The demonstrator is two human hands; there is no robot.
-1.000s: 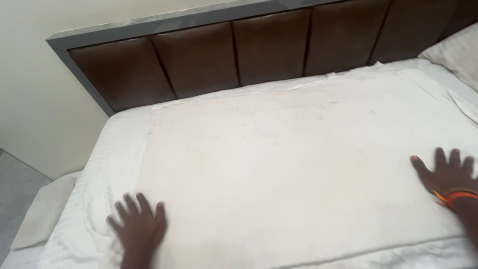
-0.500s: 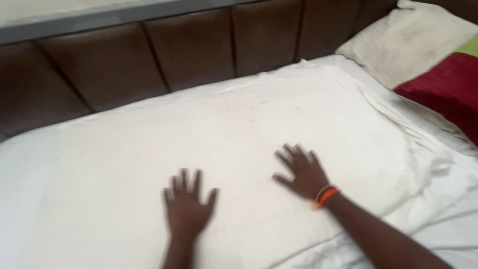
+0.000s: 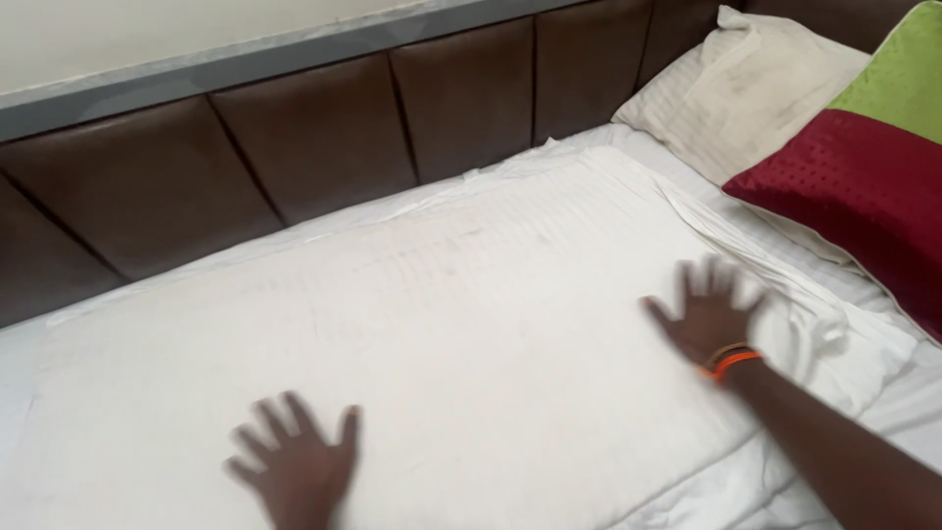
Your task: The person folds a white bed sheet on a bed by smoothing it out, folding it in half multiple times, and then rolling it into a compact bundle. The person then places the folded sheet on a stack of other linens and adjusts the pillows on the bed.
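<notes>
Pressing flat on the wide white padded mattress cover (image 3: 471,324), the blurred left hand (image 3: 294,466) and right hand (image 3: 708,316) lie well apart, fingers spread, gripping nothing; a red-and-green cushion (image 3: 863,186) sits beside a white pillow (image 3: 756,83).

A wide, flat white padded cover with faint woven stripes (image 3: 471,324) lies spread across the bed, its far edge close to the brown headboard panels, its right end rumpled into folds, its surface mostly smooth with faint smudges, both spread palms pressing flat on it
</notes>
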